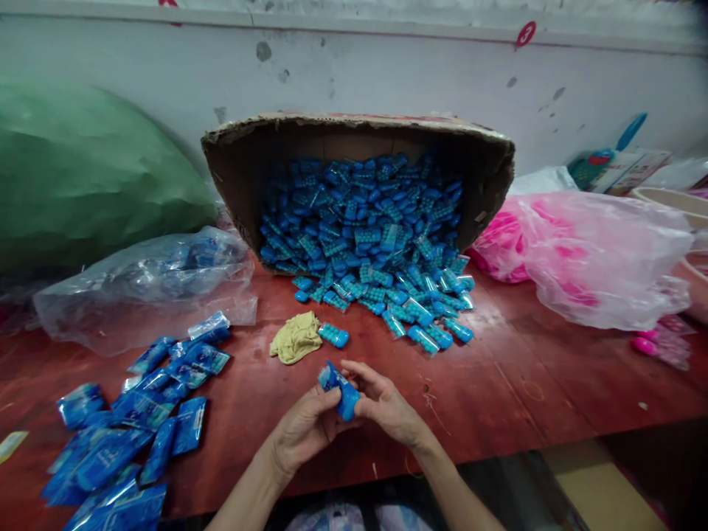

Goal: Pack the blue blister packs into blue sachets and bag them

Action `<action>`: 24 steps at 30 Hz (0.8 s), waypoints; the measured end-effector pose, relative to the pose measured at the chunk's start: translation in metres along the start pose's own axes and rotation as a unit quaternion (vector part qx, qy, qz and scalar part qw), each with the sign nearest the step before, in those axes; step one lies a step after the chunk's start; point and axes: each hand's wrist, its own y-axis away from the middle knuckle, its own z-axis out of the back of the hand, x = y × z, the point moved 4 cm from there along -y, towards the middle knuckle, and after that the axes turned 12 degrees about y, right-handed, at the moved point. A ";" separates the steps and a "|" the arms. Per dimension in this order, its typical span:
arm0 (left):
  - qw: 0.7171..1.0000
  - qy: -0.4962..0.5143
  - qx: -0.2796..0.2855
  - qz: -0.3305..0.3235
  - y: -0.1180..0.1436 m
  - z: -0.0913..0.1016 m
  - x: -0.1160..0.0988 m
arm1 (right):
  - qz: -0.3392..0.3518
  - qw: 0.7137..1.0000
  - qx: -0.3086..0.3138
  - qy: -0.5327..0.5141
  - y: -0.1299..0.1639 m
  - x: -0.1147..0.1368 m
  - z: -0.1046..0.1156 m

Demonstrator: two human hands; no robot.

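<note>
Near the front of the table, both hands hold one small blue packet [347, 404] with a rounded blue end. My left hand [307, 428] grips its left side, thumb on top. My right hand [390, 404] pinches the rounded end from the right, its forefinger over the top. Just beyond the hands lie a crumpled yellow-green cloth [296, 338] and a single clear-wrapped blue piece [334, 335] touching its right side. A pile of similar blue pieces [365, 221] spills out of a tipped cardboard box [221, 158] onto the table.
Several printed blue packets [138, 402] lie heaped on the left of the red table [498, 391]. Behind them are a clear plastic bag [149, 287] and a large green sack [94, 177]. A bag of pink things [597, 258] stands at right, with small pink pieces [664, 343] in front.
</note>
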 end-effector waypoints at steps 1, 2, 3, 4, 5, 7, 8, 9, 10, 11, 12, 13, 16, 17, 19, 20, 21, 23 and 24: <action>1.000 0.003 -0.013 -0.013 0.001 -0.001 0.002 | 0.004 1.000 -0.008 0.003 0.001 0.001 0.000; 0.999 0.004 -0.029 -0.027 0.001 -0.002 0.004 | 0.005 1.000 -0.016 0.003 0.001 0.002 0.000; 0.998 0.004 -0.044 -0.039 0.001 -0.003 0.006 | 0.004 1.000 -0.025 -0.001 0.001 0.002 0.001; 0.997 0.001 -0.059 -0.045 0.001 -0.003 0.008 | 0.002 0.999 -0.035 -0.007 0.002 0.002 0.001; 0.996 0.000 -0.074 -0.049 0.001 -0.003 0.010 | 0.000 0.999 -0.049 -0.014 0.002 0.000 0.001; 0.993 0.002 -0.101 -0.056 0.000 -0.003 0.014 | 0.000 0.997 -0.077 -0.022 0.002 -0.004 0.003; 0.992 0.006 -0.110 -0.059 -0.001 -0.002 0.015 | -0.001 0.996 -0.089 -0.023 0.002 -0.007 0.003; 0.991 0.010 -0.116 -0.061 -0.001 -0.002 0.017 | -0.002 0.995 -0.098 -0.021 0.002 -0.009 0.003; 0.991 0.013 -0.119 -0.064 -0.002 -0.003 0.018 | -0.004 0.995 -0.101 -0.019 0.002 -0.012 0.003; 0.991 0.013 -0.118 -0.067 -0.001 -0.003 0.018 | -0.007 0.995 -0.101 -0.018 0.002 -0.014 0.002; 0.991 0.007 -0.115 -0.069 -0.001 -0.004 0.017 | -0.009 0.995 -0.098 -0.017 0.002 -0.015 0.001; 0.991 -0.002 -0.113 -0.073 0.001 -0.004 0.015 | -0.007 0.996 -0.092 -0.015 0.002 -0.016 0.000; 0.978 -0.066 -0.135 -0.146 0.016 0.001 -0.010 | 0.004 0.996 -0.076 0.042 0.001 -0.012 0.000; 0.962 -0.105 -0.165 -0.194 0.026 0.006 -0.026 | 0.008 0.993 -0.078 0.087 0.000 -0.009 0.001; 0.871 -0.216 -0.306 -0.319 0.057 0.024 -0.066 | 0.018 0.973 -0.090 0.212 -0.005 -0.002 0.005; 0.813 -0.298 -0.374 -0.333 0.074 0.035 -0.084 | 0.028 0.953 -0.097 0.284 -0.010 0.002 0.008; 0.734 -0.369 -0.456 -0.342 0.092 0.046 -0.103 | 0.040 0.928 -0.102 0.356 -0.016 0.006 0.010; 0.589 -0.482 -0.560 -0.328 0.123 0.068 -0.131 | 0.053 0.866 -0.113 0.484 -0.034 0.011 0.013; 0.526 -0.519 -0.581 -0.340 0.134 0.076 -0.141 | 0.051 0.834 -0.118 0.537 -0.045 0.011 0.014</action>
